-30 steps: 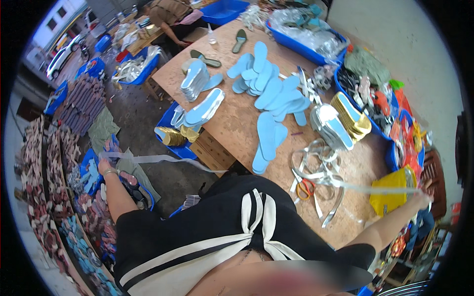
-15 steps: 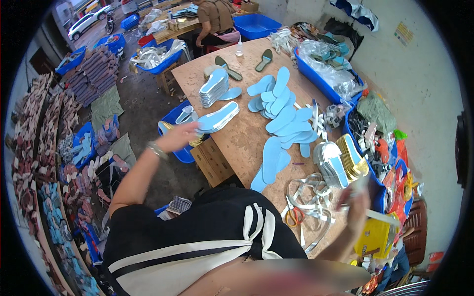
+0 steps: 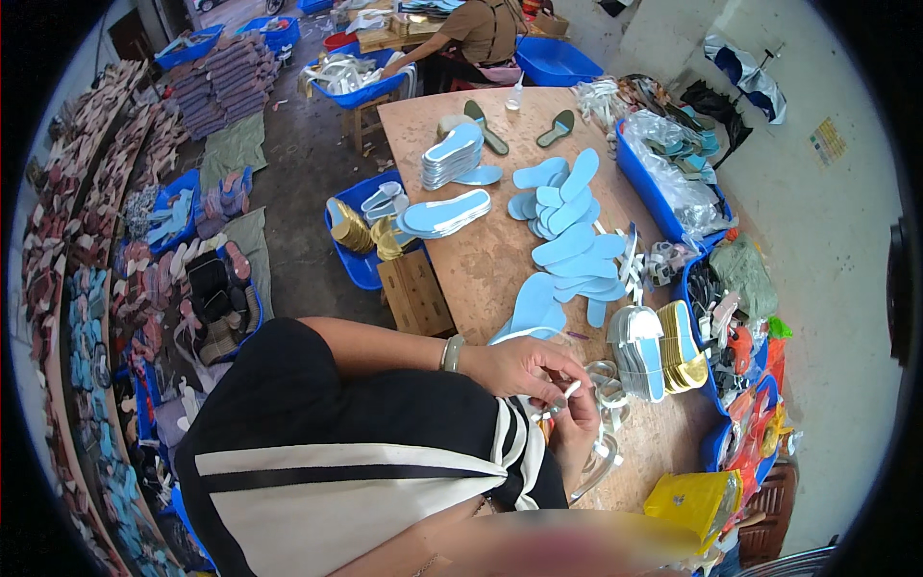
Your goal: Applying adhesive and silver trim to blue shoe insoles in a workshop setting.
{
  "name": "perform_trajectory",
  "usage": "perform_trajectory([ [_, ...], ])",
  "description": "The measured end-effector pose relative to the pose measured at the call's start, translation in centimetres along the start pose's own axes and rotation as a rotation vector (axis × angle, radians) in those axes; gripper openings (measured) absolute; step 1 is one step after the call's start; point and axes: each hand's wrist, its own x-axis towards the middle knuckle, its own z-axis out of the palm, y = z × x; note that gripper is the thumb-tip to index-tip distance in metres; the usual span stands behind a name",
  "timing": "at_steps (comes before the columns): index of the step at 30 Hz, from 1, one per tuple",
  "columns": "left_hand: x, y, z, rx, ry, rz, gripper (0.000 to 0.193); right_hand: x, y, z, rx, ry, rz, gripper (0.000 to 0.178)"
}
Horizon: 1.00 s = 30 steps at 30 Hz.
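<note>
Head camera, looking down: my left hand point(image 3: 519, 368) and my right hand point(image 3: 577, 428) meet close to my black top with smooth cream bands point(image 3: 385, 413), by the near side of the brown wooden table point(image 3: 481, 274). Between them is a narrow, bendy white strip point(image 3: 573, 388), its pale end poking up beside my fingers. My left thumb and fingers are clamped on it; my right fingers curl against it, but they are partly hidden — I cannot tell whether they grip too. A smooth, pale round bangle point(image 3: 452, 353) circles my left wrist.

Just beyond my right hand, a tangle of shiny silver-white ribbons point(image 3: 610, 389) loops over the wood. Past it stand a silver-edged stack of blue-faced soles point(image 3: 639, 356) and, just beside, a gold-edged stack of blue-faced soles point(image 3: 681, 351), both rounded and layered. Flat, matt light-blue sole shapes point(image 3: 577, 252) overlap in a loose spread across the middle.

The table's left edge runs straight away from me; a low pile of white-edged blue soles point(image 3: 447, 213) reaches over it, above a blue plastic tub point(image 3: 359, 264) and a brown box point(image 3: 415, 291). Between that pile and the loose spread lies a strip of plain, scuffed wood. On the right, a long blue tub heaped with crinkled clear plastic point(image 3: 642, 183) lines the far edge — and a glossy yellow bag point(image 3: 687, 505) bounds the near corner.
</note>
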Motion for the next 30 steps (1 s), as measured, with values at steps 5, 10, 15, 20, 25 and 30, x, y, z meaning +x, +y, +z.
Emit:
perform_trajectory([
  [5,-0.3,-1.5,0.8,0.336,0.111,0.187,0.035,-1.2,0.4,-0.2,-0.086,0.147,-0.228,0.033],
  [10,-1.0,-2.0,1.8,0.26,0.154,0.188,0.037,-1.9,0.5,-0.4,-0.11,0.221,-0.205,0.028],
  [15,-1.9,-2.2,2.7,0.123,0.176,0.105,0.036,-2.1,0.9,-0.8,-0.172,0.166,-0.29,0.024],
  [20,-2.6,-2.4,3.3,0.161,0.304,0.097,0.035,-2.0,1.5,-0.6,-0.586,0.18,-0.609,0.029],
  [25,-2.7,-2.8,3.9,0.15,0.31,0.101,0.034,-1.8,1.7,-0.3,-0.72,0.252,-0.832,0.031],
  [30,-2.4,-2.9,4.2,0.138,0.298,0.09,0.035,-1.7,1.9,-0.8,-0.803,0.277,-0.931,0.029],
])
